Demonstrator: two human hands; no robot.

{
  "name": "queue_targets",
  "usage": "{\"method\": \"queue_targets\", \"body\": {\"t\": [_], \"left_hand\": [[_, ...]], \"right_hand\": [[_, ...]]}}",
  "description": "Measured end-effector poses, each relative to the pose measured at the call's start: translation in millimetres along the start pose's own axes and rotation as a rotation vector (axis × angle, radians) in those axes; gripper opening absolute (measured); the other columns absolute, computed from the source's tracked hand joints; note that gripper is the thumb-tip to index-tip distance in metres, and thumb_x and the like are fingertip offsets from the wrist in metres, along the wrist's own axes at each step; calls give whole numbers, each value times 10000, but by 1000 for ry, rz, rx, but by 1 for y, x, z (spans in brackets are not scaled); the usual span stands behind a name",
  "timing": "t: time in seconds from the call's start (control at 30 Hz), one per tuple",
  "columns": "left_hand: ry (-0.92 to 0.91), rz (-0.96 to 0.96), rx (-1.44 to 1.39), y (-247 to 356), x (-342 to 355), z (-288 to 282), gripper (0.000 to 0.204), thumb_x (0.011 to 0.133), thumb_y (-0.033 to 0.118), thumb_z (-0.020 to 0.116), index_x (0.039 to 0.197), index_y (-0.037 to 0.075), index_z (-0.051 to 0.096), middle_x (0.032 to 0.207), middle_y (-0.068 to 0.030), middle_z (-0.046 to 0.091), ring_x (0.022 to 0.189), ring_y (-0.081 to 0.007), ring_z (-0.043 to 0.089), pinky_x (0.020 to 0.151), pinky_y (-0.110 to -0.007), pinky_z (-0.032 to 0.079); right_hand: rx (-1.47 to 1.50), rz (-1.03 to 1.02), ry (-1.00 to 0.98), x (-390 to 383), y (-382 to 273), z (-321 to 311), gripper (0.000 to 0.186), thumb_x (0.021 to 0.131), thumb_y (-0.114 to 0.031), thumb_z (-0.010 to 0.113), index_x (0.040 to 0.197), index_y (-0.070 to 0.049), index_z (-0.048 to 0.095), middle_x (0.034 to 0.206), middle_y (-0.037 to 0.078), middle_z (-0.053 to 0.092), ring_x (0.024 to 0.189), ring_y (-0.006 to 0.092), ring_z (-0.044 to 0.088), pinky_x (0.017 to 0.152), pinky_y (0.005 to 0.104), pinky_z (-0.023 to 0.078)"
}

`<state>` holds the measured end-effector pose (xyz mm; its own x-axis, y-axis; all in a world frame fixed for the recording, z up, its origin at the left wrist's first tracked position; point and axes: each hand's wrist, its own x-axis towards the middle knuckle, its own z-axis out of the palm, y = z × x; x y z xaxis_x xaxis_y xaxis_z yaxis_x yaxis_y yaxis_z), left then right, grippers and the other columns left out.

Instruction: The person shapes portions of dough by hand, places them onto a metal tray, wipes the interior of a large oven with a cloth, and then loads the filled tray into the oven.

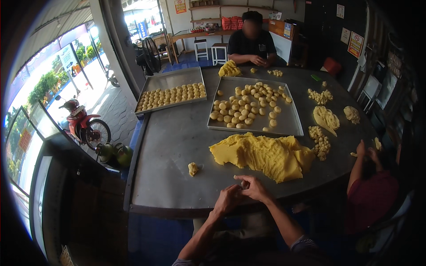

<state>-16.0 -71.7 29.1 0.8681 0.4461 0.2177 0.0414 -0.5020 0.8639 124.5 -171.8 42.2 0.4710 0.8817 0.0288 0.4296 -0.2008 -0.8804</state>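
Note:
My left hand (pixel 228 198) and my right hand (pixel 254 189) meet over the near edge of the metal table. The left fingers are curled closed. My right forefinger points left with a pale speck at its tip, while its other fingers fold in against the left hand. Whatever lies between the hands is hidden. Just beyond them rests a large slab of yellow dough (pixel 264 155). A small lump of pale dough (pixel 192 169) sits to the left. Past the slab, a metal tray (pixel 212 120) holds many loose round dough balls (pixel 242 111).
A second tray (pixel 171 77) at the far left carries balls in rows. Piles of small dough pieces (pixel 319 142) and a pale dough mound (pixel 326 119) lie to the right. One co-worker (pixel 253 44) sits across the table; another person's hands (pixel 366 150) work at the right edge.

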Motion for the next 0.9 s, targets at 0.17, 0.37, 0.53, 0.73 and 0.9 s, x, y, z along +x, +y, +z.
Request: {"method": "queue_targets", "body": {"t": [0.17, 0.37, 0.53, 0.73, 0.9], "left_hand": [[101, -61, -59, 1, 0, 2, 243, 771, 108, 725, 966, 14, 614, 914, -188, 655, 853, -382, 653, 735, -424, 516], [297, -162, -49, 5, 3, 3, 240, 808, 168, 739, 955, 24, 617, 899, -174, 672, 818, -350, 669, 710, -395, 521], [231, -174, -87, 7, 5, 0, 278, 807, 229, 772, 920, 23, 623, 846, -161, 665, 760, -321, 663, 684, -372, 514], [217, -180, -42, 4, 5, 0, 301, 783, 239, 795, 910, 27, 624, 814, -155, 657, 765, -312, 661, 682, -378, 507], [218, -140, -40, 0, 2, 1, 312, 762, 216, 806, 932, 30, 623, 836, -169, 660, 797, -341, 659, 691, -398, 507]], "right_hand": [[-84, -201, 149, -8, -3, 12, 364, 772, -18, 728, 1133, -52, 690, 930, 85, 612, 833, 195, 626, 747, 312, 511], [-450, -66, 376, -12, 34, -22, 213, 828, -22, 672, 1036, 8, 707, 1006, 168, 661, 861, 324, 657, 775, 374, 522], [-411, -97, 415, -12, 12, -15, 223, 838, -10, 650, 1055, 3, 699, 1024, 181, 662, 920, 341, 656, 808, 385, 524], [-477, -239, 255, -2, 23, -5, 283, 813, 45, 598, 1083, 9, 678, 1026, 180, 655, 965, 358, 636, 838, 401, 518], [-484, -211, 236, -23, 5, -15, 207, 816, 61, 635, 1003, 6, 706, 999, 142, 680, 891, 300, 674, 762, 370, 550]]}}
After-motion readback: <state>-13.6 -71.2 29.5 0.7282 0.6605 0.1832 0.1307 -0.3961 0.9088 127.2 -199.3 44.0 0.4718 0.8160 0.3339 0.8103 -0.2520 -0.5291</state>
